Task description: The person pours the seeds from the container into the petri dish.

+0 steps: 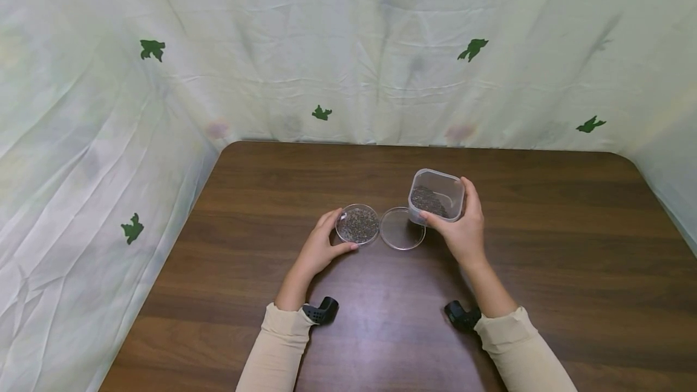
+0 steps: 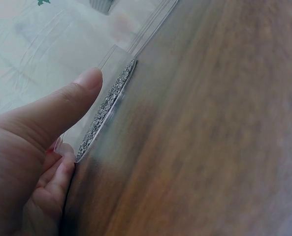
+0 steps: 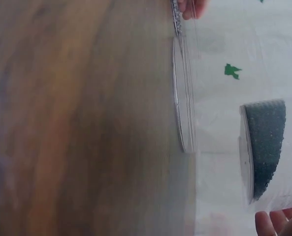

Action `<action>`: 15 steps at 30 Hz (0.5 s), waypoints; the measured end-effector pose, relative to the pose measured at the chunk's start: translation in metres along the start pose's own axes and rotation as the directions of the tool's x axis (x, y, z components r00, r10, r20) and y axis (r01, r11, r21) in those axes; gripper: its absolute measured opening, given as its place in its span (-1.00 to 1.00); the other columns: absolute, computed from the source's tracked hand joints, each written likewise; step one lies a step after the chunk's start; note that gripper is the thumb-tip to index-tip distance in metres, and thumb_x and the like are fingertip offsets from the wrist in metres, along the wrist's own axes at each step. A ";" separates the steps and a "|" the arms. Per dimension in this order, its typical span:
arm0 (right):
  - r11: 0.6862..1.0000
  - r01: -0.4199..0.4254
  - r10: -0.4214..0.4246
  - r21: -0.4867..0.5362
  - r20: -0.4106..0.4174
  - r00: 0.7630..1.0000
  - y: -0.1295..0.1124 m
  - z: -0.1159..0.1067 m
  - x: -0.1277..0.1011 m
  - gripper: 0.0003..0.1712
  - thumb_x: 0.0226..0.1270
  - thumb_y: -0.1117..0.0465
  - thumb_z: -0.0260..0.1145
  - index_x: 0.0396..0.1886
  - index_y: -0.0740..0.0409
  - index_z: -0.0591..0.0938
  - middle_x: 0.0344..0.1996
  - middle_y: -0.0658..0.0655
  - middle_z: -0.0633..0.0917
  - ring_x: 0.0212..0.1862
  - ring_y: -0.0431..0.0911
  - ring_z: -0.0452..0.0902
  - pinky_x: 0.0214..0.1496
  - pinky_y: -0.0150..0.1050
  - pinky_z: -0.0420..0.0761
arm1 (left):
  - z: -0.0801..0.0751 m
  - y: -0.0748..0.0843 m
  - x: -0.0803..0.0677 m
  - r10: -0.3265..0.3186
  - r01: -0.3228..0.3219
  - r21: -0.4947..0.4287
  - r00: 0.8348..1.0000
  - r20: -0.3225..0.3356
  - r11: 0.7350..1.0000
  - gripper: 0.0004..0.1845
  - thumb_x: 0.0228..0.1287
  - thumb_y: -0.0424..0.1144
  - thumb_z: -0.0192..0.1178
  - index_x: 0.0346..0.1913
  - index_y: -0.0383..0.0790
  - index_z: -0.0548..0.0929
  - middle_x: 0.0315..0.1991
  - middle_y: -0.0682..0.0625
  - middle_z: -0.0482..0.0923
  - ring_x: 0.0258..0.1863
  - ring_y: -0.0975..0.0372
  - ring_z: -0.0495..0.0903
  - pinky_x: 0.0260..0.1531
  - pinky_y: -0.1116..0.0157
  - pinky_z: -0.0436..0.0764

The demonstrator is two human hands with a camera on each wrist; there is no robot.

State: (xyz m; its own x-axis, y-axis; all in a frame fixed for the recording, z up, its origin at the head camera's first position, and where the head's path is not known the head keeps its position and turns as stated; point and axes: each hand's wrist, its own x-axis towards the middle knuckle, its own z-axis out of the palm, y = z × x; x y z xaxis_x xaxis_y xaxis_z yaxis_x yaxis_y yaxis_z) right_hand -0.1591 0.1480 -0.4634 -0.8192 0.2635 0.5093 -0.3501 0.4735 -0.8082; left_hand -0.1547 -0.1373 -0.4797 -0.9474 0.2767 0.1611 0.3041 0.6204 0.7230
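**Desk:** Wood-grain table (image 1: 544, 247), pale cloth backdrop (image 1: 81, 138) with green leaf prints. What are the hands doing?

**Photographer:** Largest first. The right hand (image 1: 463, 231) grips a clear square tub (image 1: 437, 197), thumb on its near wall and fingers curled round the far side, holding it raised and tipped toward the person. Dark seed-like grains (image 1: 429, 200) lie banked in it; the right wrist view shows them heaped against one side.

**Desk:** And below those fingers?

**Photographer:** An empty clear round dish (image 1: 402, 228) sits on the wood just left of the right thumb, under the tub's lower corner. Touching it, or nearly so, is a second round dish (image 1: 357, 224) already layered with grains. The left hand (image 1: 321, 247) cups that filled dish, thumb along its near rim and fingers curved round the outer edge. The left wrist view shows the thumb (image 2: 81, 96) just beside the clear wall, the grain layer thin and even.

**Desk:** How should this be done well?

**Photographer:** My judgement: keep the tub's lip directly over the empty dish's centre and tilt slowly, since the grains are banked and could slide all at once. The dishes are shallow, so a low pour would limit bouncing. The left hand's hold should keep the filled dish from being nudged.

**Desk:** Anything smaller?

**Photographer:** Black wrist camera mounts (image 1: 321, 310) at cream sleeves (image 1: 280, 343).
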 end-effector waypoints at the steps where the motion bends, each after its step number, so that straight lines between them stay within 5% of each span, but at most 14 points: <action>1: 1.000 0.010 -0.010 -0.009 -0.009 1.000 0.009 0.000 0.000 0.10 -0.54 -0.01 0.49 0.17 -0.12 0.15 -0.03 -0.05 0.37 -0.12 -0.16 0.31 -0.18 -0.32 0.31 | 0.000 0.000 0.000 0.000 0.000 -0.001 1.000 0.000 1.000 -0.10 -0.29 0.05 0.28 0.17 -0.25 0.17 0.09 -0.08 0.18 0.08 0.21 0.17 0.04 0.24 0.16; 7: 1.000 -0.002 0.002 -0.002 -0.029 1.000 0.035 -0.004 -0.002 0.10 -0.53 -0.03 0.48 0.17 -0.20 0.13 -0.03 -0.04 0.37 -0.16 -0.19 0.34 -0.26 -0.38 0.35 | 0.000 -0.001 0.000 0.008 -0.008 0.000 1.000 -0.005 1.000 -0.10 -0.30 0.04 0.29 0.17 -0.26 0.17 0.09 -0.09 0.18 0.08 0.19 0.17 0.04 0.22 0.16; 15: 0.996 -0.080 0.079 -0.027 -0.021 0.997 0.025 -0.019 -0.005 0.09 -0.50 -0.04 0.47 0.17 -0.20 0.13 -0.05 -0.05 0.38 -0.16 -0.18 0.33 -0.29 -0.41 0.37 | 0.000 0.000 0.000 0.023 -0.023 -0.017 1.000 -0.016 1.000 -0.12 -0.30 0.00 0.31 0.16 -0.26 0.20 0.08 -0.10 0.20 0.07 0.18 0.17 0.04 0.22 0.15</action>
State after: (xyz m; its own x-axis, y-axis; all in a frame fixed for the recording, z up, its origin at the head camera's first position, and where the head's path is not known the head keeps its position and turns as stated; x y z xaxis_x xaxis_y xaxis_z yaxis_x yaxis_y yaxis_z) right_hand -0.1547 0.1749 -0.4808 -0.8349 0.3174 0.4497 -0.2714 0.4734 -0.8380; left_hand -0.1543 -0.1372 -0.4800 -0.9415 0.2795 0.1882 0.3244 0.6008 0.7306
